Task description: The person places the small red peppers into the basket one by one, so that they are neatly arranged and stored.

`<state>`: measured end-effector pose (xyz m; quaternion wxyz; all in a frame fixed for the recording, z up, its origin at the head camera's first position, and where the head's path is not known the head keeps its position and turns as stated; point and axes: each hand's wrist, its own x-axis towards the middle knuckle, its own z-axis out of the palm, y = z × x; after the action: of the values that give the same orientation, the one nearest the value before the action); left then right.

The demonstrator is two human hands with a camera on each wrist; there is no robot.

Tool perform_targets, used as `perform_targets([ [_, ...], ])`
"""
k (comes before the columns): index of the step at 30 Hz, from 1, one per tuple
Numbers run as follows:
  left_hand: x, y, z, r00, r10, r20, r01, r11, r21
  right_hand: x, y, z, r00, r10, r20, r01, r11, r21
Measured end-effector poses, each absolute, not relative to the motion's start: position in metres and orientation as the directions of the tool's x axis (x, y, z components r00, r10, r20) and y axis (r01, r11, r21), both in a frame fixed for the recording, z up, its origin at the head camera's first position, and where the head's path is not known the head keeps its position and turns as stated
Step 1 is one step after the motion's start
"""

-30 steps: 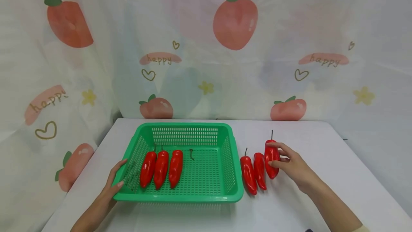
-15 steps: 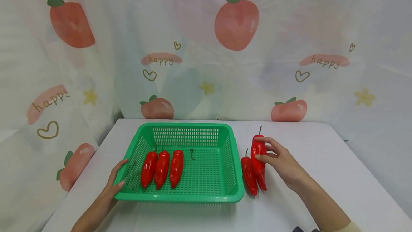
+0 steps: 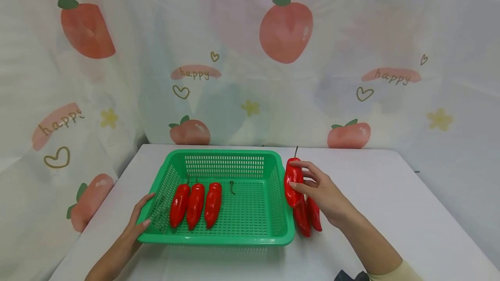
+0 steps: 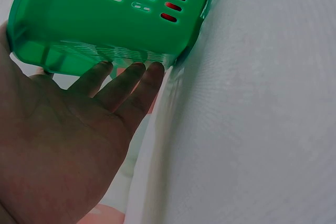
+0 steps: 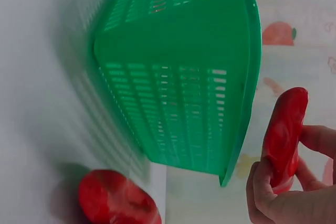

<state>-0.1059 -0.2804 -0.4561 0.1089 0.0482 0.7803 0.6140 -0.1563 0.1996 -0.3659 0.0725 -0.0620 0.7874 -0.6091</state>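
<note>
My left hand holds the left rim of the green basket, and in the left wrist view its fingers lie against the outer wall. Three red peppers lie side by side in the basket's left half. Thumb and fingers of my right hand pinch another red pepper, raised with its stem upward just beside the basket's right rim. The right wrist view shows this held pepper outside the basket wall. Below it, two peppers lie on the table, partly covered by the held one.
A small dark stem piece lies on the basket floor. The white table reaches back to a cloth printed with fruit and hearts. A dark object shows at the bottom edge by the right sleeve.
My right hand has carried its pepper leftward and somewhat up, from right of the two table peppers to the basket's right rim. The left hand and basket have stayed in place.
</note>
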Motion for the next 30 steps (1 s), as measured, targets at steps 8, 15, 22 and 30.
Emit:
perform_targets([
  [8, -0.108, -0.278, -0.455, -0.97, 0.202, -0.134, -0.08, 0.253, 0.964, -0.156, 0.178, -0.362, -0.973, -0.225, -0.043, -0.008, 0.225, -0.974],
  [15, -0.107, -0.281, -0.456, -0.972, 0.205, -0.118, -0.065, 0.249, 0.966, -0.163, 0.149, -0.362, -0.961, -0.27, -0.061, 0.003, 0.211, -0.977],
  [22, -0.107, -0.282, -0.456, -0.969, 0.197, -0.147, -0.094, 0.253, 0.963, -0.17, 0.124, -0.367, -0.959, -0.267, -0.095, 0.038, 0.212, -0.977],
  [30, -0.108, -0.282, -0.458, -0.971, 0.198, -0.134, -0.079, 0.264, 0.961, -0.177, 0.102, -0.372, -0.947, -0.303, -0.111, 0.032, 0.253, -0.967],
])
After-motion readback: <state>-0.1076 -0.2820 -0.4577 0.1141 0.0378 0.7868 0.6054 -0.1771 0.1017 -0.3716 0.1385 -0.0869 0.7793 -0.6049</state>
